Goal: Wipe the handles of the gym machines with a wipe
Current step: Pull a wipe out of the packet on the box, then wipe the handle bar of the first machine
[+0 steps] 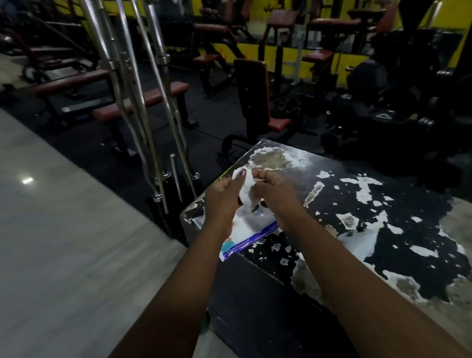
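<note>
Both hands pinch one white wipe (pixel 244 190): my left hand (pixel 222 201) curls round its upper left end, and my right hand (pixel 275 192) grips the right side. Wipe is thin, soft, crumpled into a twisted strip, held just above the pack. The wipe pack (pixel 245 232) lies flat under my hands, a glossy white plastic pouch with a purple-blue edge and a small colourful print at the near corner.

The pack sits on the left corner of a black box-shaped table (pixel 380 221). The top is badly worn, with paint peeled off in ragged white and grey patches; the front face is plain black.

To the left, the pale floor (pixel 30 246) is polished stone, with a light glare on it. Beyond the table lies dark matting. Shiny steel barbells (pixel 136 87) stand upright just past the table corner, some curved. Behind them are flat benches (pixel 143 101) with reddish-brown pads on black frames. More black machines stand along a yellow wall (pixel 288 56), blurred and dim.
</note>
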A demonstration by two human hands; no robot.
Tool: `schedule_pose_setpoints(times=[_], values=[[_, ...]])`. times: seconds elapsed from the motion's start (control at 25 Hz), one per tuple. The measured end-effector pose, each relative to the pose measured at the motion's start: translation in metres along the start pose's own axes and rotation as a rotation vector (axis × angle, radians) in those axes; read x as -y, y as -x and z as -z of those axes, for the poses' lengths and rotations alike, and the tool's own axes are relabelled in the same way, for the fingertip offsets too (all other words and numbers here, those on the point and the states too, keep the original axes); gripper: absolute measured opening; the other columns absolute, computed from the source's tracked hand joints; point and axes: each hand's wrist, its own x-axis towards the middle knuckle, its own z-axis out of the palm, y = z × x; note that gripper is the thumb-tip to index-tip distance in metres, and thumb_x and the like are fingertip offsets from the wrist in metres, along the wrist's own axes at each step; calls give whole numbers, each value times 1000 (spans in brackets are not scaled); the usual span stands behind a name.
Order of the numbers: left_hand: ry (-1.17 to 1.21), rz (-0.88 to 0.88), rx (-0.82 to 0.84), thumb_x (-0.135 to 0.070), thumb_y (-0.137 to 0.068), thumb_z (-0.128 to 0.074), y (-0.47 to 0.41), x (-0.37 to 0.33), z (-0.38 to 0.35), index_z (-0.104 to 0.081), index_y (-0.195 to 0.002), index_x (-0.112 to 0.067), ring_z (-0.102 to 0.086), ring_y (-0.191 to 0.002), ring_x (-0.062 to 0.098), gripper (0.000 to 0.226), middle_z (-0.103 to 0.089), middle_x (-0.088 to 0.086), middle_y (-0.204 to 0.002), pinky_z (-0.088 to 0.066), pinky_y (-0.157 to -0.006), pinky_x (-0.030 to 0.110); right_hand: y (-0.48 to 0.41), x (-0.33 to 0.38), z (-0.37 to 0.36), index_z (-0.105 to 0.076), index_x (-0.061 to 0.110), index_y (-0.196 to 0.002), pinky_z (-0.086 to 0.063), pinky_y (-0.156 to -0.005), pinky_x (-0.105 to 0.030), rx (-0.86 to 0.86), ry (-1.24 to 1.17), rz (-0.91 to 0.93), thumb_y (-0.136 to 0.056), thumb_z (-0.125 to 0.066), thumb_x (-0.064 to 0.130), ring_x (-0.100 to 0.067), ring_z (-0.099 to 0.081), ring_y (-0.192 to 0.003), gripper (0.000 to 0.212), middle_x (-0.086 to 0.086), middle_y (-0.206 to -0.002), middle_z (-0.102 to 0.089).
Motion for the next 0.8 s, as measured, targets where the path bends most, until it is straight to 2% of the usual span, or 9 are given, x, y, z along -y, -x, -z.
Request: schedule_pose_setpoints(times=[0.12, 0.28, 0.36, 0.44, 0.52, 0.68, 0.8], values=[[106, -47, -158, -30, -71, -80, 17, -2, 30, -74, -78, -15, -65, -76, 29, 18, -73, 19, -84, -55, -77, 50, 1, -4, -24, -69, 8, -95, -52, -64, -26, 101, 10, 29, -88, -57, 0, -18, -62, -73, 15, -10, -87, -70], [419, -121, -443, -9, -86, -69, 65, -16, 94, -69, -89, -5, -65, -80, 27, 6, -70, 15, -89, -56, -75, 39, 19, -1, -94, -67, 2, -99, -46, -57, -17, 366, 3, 75, -91, -56, 0, -2, -58, -59, 14, -5, -76, -65], [513, -181, -512, -7, -91, -62, 98, -21, 128, -66, -98, 0, -69, -82, 26, 10, -70, 16, -94, -59, -75, 37, 41, 2, -131, -67, 1, -102, -48, -65, -22, 463, -9, 102, -91, -56, 1, -10, -61, -69, 15, -11, -85, -67], [588, -236, -603, -6, -94, -57, 138, -23, 168, -61, -109, 6, -68, -87, 28, 20, -67, 21, -102, -60, -73, 36, 80, 4, -167, -69, 9, -94, -49, -71, -29, 571, -45, 84, -89, -58, 4, -16, -62, -76, 13, -10, -89, -70], [657, -265, -691, -8, -94, -56, 182, -25, 199, -55, -120, 8, -66, -95, 32, 30, -64, 23, -112, -60, -74, 38, 128, 9, -192, -69, 15, -85, -51, -71, -30, 684, -90, 25, -88, -57, 5, -16, -63, -78, 16, -4, -86, -70], [598, -321, -856, -19, -87, -67, 295, -25, 235, -52, -126, 5, -64, -103, 36, 48, -60, 28, -123, -59, -78, 39, 228, 13, -217, -65, 7, -86, -54, -62, -27, 873, -276, -171, -89, -52, -1, -17, -63, -75, 15, -6, -81, -66], [572, -386, -1092, -9, -88, -66, 412, -12, 239, -52, -125, -4, -67, -101, 33, 40, -63, 20, -118, -59, -78, 41, 323, 2, -222, -61, 7, -95, -58, -65, -29, 1076, -305, -314, -94, -50, 0, -22, -64, -84, 12, -11, -95, -65]])
